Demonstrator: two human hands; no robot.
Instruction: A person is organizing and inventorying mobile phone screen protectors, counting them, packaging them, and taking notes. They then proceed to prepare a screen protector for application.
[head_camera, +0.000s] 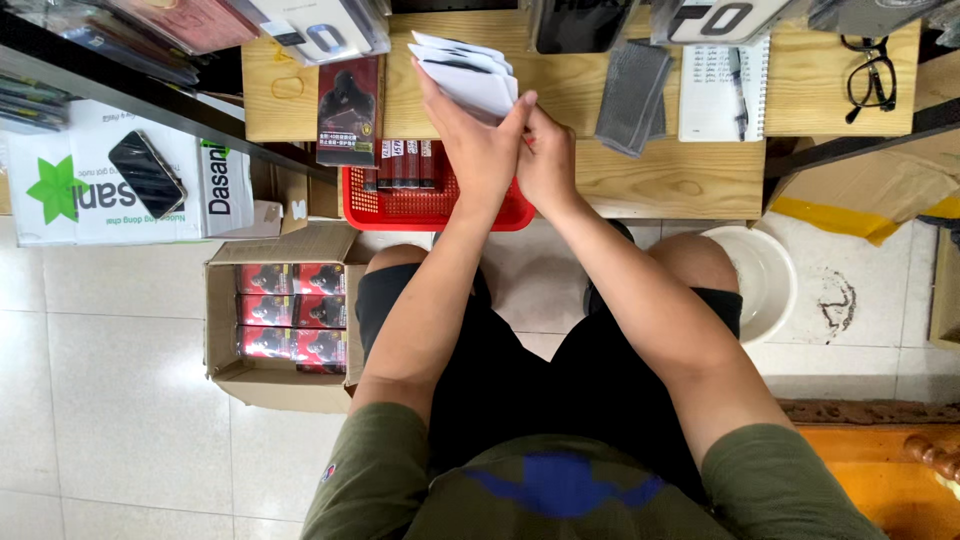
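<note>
White cards (468, 75), a small fanned stack, sit at the upper centre of the frame, pinched in the left hand (478, 150) above the wooden surface (640, 180). The right hand (547, 165) presses against it, fingers curled at the stack's lower edge. Just below, a red basket (440, 208) already holds a row of small packs, while an open carton (285, 320) at lower left is full of red boxes.

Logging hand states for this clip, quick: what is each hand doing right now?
Left hand: closed on a fanned stack of white cards.
Right hand: curled against the left hand below the cards; whether it grips them cannot be told.
</note>
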